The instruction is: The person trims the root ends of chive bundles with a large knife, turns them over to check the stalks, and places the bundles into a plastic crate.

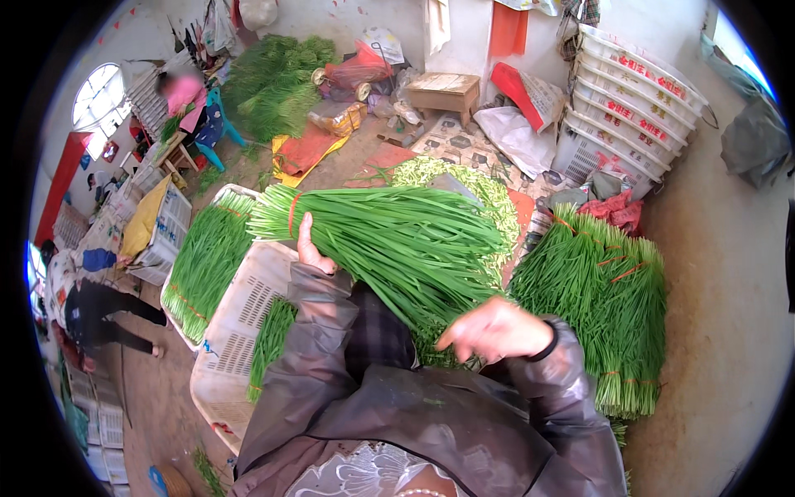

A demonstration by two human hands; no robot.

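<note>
White plastic crate (233, 187): red-banded green bundles (207, 265), seemingly done. Dingy white slotted crate (257, 265): part-filled. Loose green leaf heap (277, 83): apparently left. Left hand (315, 248): holding long red-banded leafy bundle (397, 224) over lap (377, 335). Right hand (498, 329): fingers bent, blurred; contents cannot be told. Red-banded green stack (596, 306): seemingly done.

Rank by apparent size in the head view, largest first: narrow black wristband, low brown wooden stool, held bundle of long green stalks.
1. Held green bundle
2. Brown wooden stool
3. Black wristband

All clearly different in size.
</note>
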